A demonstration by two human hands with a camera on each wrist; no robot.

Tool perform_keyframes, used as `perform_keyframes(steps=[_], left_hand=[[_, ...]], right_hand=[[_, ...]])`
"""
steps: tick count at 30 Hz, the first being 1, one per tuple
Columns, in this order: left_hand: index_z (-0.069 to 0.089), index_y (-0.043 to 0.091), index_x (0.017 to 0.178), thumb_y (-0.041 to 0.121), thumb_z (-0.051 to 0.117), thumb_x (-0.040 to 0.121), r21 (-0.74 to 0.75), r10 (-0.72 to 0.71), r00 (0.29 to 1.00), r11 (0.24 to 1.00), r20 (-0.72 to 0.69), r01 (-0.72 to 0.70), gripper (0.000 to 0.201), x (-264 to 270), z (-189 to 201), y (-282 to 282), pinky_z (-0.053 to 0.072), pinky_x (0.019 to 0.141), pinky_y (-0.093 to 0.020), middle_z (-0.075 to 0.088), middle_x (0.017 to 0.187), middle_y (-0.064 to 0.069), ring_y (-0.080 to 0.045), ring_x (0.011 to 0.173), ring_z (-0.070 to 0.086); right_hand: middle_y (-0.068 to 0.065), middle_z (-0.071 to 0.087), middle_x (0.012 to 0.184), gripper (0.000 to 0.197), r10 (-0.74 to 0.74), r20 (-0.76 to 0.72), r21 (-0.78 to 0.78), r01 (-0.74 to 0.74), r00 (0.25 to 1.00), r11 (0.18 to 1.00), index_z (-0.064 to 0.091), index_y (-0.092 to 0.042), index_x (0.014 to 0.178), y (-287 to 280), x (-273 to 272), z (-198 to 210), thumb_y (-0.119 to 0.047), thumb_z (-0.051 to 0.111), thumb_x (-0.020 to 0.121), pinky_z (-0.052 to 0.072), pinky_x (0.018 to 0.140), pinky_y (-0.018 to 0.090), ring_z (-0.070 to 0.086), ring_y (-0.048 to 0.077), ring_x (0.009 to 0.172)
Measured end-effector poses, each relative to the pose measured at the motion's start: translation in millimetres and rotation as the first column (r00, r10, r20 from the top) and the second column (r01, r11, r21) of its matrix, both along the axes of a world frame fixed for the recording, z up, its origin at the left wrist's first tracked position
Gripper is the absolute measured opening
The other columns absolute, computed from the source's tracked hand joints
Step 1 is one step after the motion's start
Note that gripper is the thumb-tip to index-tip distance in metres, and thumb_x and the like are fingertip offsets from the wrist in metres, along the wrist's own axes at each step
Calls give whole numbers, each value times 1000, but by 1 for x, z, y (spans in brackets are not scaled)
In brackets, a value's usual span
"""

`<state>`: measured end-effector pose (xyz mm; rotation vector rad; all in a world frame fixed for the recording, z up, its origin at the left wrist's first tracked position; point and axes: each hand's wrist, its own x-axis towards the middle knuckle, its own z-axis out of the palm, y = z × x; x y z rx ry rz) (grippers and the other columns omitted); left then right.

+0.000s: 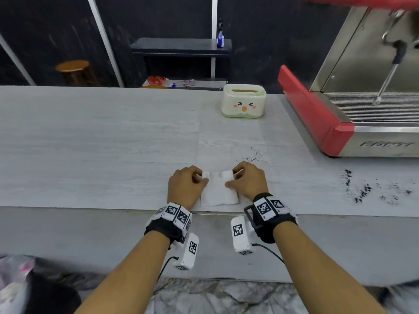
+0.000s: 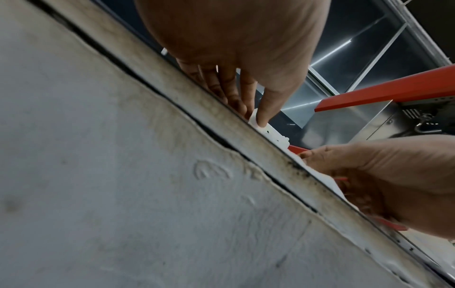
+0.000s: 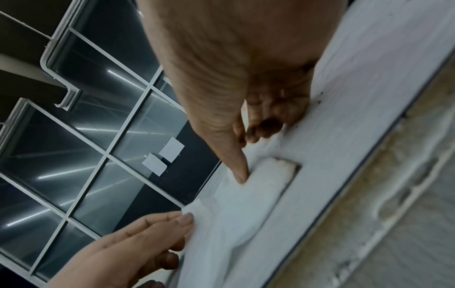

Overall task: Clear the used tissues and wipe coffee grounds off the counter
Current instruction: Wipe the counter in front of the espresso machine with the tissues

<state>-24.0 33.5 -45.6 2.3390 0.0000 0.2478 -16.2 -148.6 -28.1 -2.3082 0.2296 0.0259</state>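
I had a white tissue (image 1: 218, 189) lying flat on the grey counter (image 1: 102, 141), close to its near edge. My left hand (image 1: 184, 185) pinched the tissue's far left corner between thumb and curled fingers, and my right hand (image 1: 248, 180) pinched the far right corner, its thumb pressed down on the sheet. The far edge was lifted slightly and folding toward me. Coffee grounds (image 1: 255, 155) lay scattered just beyond my right hand, and a heavier dark patch (image 1: 362, 189) sat well to the right, in front of the red espresso machine (image 1: 317, 114). A tissue box (image 1: 243, 102) with a cartoon face stood farther back.
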Motion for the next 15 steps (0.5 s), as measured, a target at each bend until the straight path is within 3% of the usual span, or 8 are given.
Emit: perform_keyframes(steps=[3,5,8,11,13,15], left_hand=[[67,24,93,28,67,78,5,42,996,999,79,-43,16,-1,-2,9,46,82,-36,67,89,3,-19,91,55],[67,23,101,26,64,81,32,45,994,998,98,-48,20,0,-4,17,43,88,-36,67,101,1,-22,100,55],[67,22,107,24,62,83,79,2,995,997,100,-10,25,1,-10,26,38,97,-35,65,115,-1,-23,112,53],[68,16,111,22,60,84,104,-49,991,994,121,36,30,0,-17,30,37,102,-32,64,121,-6,-23,116,54],[66,13,116,25,54,82,118,-75,990,991,123,60,37,-1,-20,31,38,106,-34,61,126,-9,-24,119,53],[63,13,120,27,50,81,135,-90,990,988,113,74,44,-1,-22,31,37,108,-39,57,132,-10,-25,123,51]], right_hand=[[5,52,113,51,-66,62,-49,69,996,996,59,-19,113,3,-4,3,-28,80,68,50,83,32,59,22,98],[9,49,123,48,-50,168,-107,69,984,992,56,-16,123,10,-8,5,-28,71,79,48,91,36,54,24,111],[12,49,136,46,172,277,-271,-95,945,958,50,-13,134,28,-21,7,-28,55,91,39,104,40,44,27,126],[11,31,154,52,415,166,-443,-309,894,842,34,-12,146,50,-37,-3,-33,40,98,21,116,44,22,28,145],[8,15,160,57,456,38,-502,-377,889,778,21,-13,151,59,-42,-17,-37,29,100,5,120,46,3,27,149],[6,5,162,65,441,-38,-539,-390,897,746,12,-15,153,62,-44,-29,-48,10,96,-5,119,46,-5,26,149]])
